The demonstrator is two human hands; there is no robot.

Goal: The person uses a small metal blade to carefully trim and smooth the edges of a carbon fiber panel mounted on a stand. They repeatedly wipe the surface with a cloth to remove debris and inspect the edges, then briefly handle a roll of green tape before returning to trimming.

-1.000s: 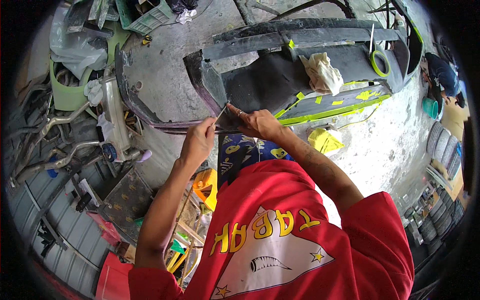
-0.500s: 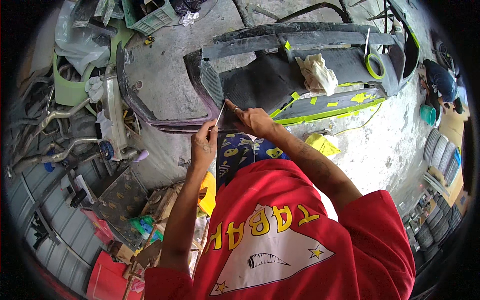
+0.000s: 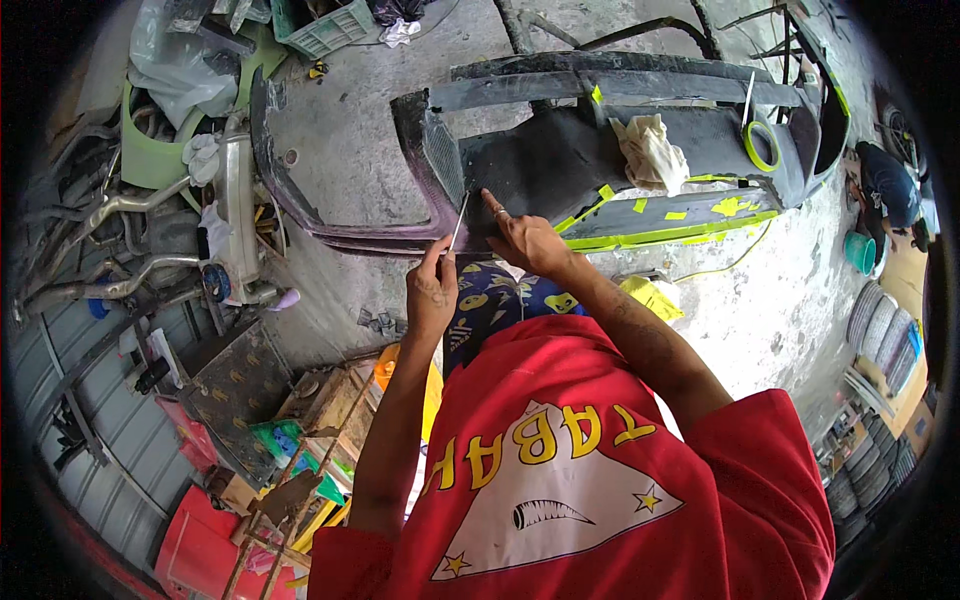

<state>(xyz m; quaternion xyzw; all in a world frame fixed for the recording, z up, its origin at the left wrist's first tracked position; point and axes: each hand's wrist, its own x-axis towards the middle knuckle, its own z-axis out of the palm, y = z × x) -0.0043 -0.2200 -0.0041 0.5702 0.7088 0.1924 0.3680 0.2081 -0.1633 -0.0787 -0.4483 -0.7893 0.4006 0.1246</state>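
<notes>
Two hands meet at the dark grey plastic car bumper (image 3: 560, 170), scuffed and flecked with yellow-green tape. Left hand (image 3: 432, 292) pinches a thin pale strip (image 3: 457, 222); right hand (image 3: 525, 240) presses flat, fingers spread.

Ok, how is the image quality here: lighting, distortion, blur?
Head view: even daylight, no harsh glare; strong fisheye bends the bumper and blacks out the corners; left hand, right hand and thin tool are sharp; edge clutter is squeezed and hard to read.
</notes>
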